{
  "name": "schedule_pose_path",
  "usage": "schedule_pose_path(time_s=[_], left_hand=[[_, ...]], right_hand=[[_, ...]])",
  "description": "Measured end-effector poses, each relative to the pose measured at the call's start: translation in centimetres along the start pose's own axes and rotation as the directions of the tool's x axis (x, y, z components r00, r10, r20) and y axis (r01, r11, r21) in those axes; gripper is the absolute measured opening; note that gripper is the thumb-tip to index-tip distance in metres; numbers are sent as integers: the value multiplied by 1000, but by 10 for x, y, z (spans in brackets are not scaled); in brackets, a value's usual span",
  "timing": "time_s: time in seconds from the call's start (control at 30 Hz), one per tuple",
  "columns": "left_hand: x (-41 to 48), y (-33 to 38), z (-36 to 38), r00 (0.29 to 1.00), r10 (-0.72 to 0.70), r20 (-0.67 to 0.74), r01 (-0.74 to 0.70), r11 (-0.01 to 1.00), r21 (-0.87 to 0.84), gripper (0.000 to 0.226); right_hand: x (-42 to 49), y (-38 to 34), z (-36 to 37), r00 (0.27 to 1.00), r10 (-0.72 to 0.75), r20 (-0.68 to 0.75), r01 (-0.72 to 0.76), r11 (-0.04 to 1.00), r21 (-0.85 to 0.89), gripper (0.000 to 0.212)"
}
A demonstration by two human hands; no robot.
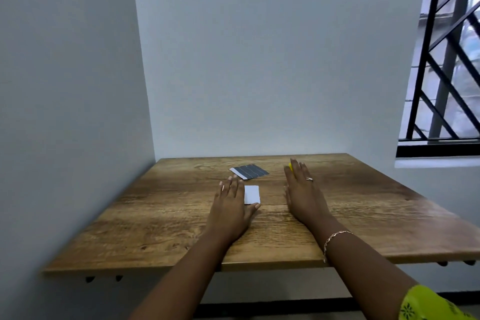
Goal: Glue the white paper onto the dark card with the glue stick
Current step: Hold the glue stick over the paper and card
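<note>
A small white paper point(251, 194) lies flat near the middle of the wooden table point(155, 215). My left hand point(231, 202) rests flat beside it, covering its left edge, with the thumb tip at its near corner. Farther back lies the dark card point(250, 171), dark with thin lines and a white strip along its left side. My right hand point(302, 189) is stretched flat over the table, fingers straight and apart, wearing a ring. A bit of the yellow glue stick point(290, 166) shows just behind its fingertips; the rest is hidden by the hand.
The table stands in a corner, with grey walls at the left and back. A barred window point(446, 60) is at the upper right. The table's near edge runs below my forearms.
</note>
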State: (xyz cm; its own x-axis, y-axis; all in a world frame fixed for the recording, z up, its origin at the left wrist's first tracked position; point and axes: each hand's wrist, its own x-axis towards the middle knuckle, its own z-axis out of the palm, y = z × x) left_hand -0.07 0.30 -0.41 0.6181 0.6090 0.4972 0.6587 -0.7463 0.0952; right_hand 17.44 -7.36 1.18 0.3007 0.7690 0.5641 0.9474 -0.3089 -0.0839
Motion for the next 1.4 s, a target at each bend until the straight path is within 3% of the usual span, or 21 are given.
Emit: schedule_pose_path(time_s=[0.37, 0.53, 0.67, 0.77, 0.9, 1.0, 1.13, 1.27, 1.4], left_hand=[[21, 22, 4, 985, 165, -43, -165, 986, -1, 68], [54, 39, 3, 951, 283, -129, -287, 958, -15, 57], [72, 36, 5, 944, 232, -234, -260, 961, -97, 32], [79, 24, 4, 940, 133, -313, -194, 966, -173, 26], [80, 13, 3, 905, 149, -399, -240, 952, -188, 10], [81, 11, 10, 955, 103, -278, -167, 962, -217, 13], [89, 10, 18, 990, 25, -142, -56, 974, -218, 22], [89, 5, 13, 996, -62, -69, 16, 847, -531, 17], [88, 1, 8, 997, -80, 5, 64, 758, -649, 18]], right_hand=[[-11, -6, -20, 981, 41, -192, -28, 997, 67, 36], [-2, -12, -22, 954, 40, -296, 96, 896, 433, 25], [26, -15, -23, 975, 125, -186, 38, 728, 685, 17], [50, -11, -21, 1000, 20, 5, -17, 659, 752, 13], [71, -3, -9, 950, -246, 193, 75, 779, 623, 14], [79, 2, -2, 907, -322, 271, 145, 844, 517, 19], [84, 4, 1, 894, -403, 195, 339, 895, 291, 20], [81, 1, -1, 869, -470, 153, 452, 881, 140, 21], [75, -2, 0, 844, -530, 85, 535, 843, -52, 26]])
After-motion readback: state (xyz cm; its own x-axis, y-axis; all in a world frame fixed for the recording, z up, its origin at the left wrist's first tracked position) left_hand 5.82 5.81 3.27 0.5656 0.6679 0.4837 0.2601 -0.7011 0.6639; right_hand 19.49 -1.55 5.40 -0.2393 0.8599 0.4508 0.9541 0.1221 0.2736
